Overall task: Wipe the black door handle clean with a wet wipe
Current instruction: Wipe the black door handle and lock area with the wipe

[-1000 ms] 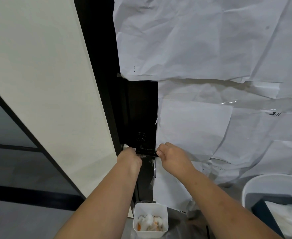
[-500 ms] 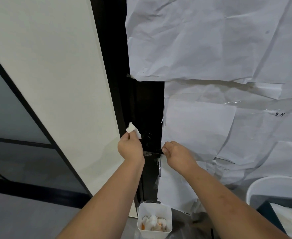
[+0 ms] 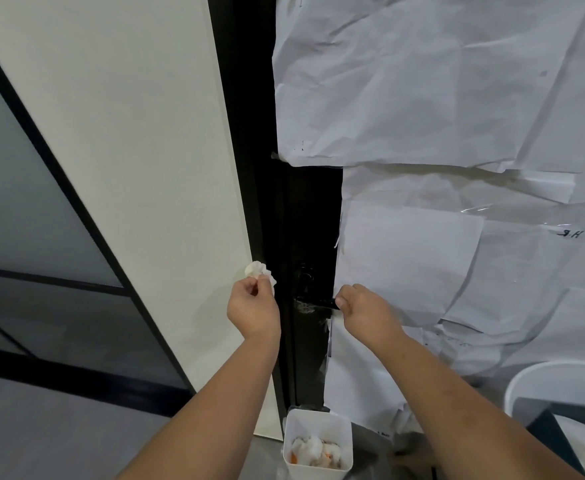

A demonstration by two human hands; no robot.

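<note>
The black door handle (image 3: 313, 304) juts out level from a black door strip (image 3: 313, 209), with a round lock (image 3: 304, 276) just above it. Whitish smears show on the handle near its base. My right hand (image 3: 363, 308) grips the handle's outer end. My left hand (image 3: 253, 303) pinches a crumpled white wet wipe (image 3: 258, 270) and holds it up to the left of the handle, apart from it.
Crumpled white paper sheets (image 3: 440, 98) cover the door to the right. A pale wall panel (image 3: 128, 150) stands on the left. Below, a small white bin (image 3: 318, 445) holds used wipes. A larger white bin (image 3: 561, 386) sits at the lower right.
My left hand has lifted the wipe off the handle and moved it up and to the left. My right hand stays on the handle's end.
</note>
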